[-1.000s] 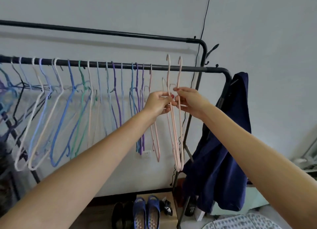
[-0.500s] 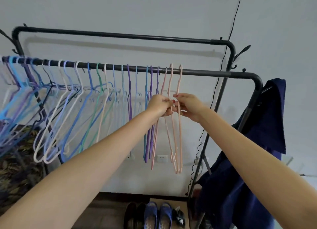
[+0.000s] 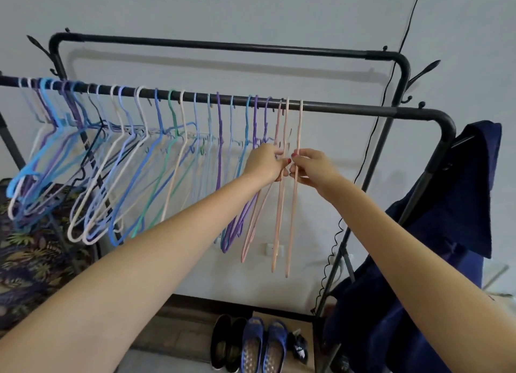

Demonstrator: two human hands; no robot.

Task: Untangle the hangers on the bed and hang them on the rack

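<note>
Two pink hangers hook over the black rack's front bar [image 3: 349, 108], at the right end of the hanging row. My left hand [image 3: 265, 163] pinches the neck of the left pink hanger [image 3: 279, 219]. My right hand [image 3: 312, 167] pinches the neck of the right pink hanger [image 3: 293, 219]. Both hands sit close together just below the bar. Several blue, purple, green, white and pink hangers [image 3: 134, 160] hang along the bar to the left. The bed is out of view.
A dark blue garment [image 3: 435, 233] drapes over the rack's right end. Shoes [image 3: 251, 342] stand on the floor under the rack. A black cable [image 3: 371, 138] runs down the wall behind. A floral patterned fabric [image 3: 30, 255] lies at lower left.
The two pink hangers, held above the bar a second ago, now hook over it. The view has shifted right and down, showing more of the rack's right end.
</note>
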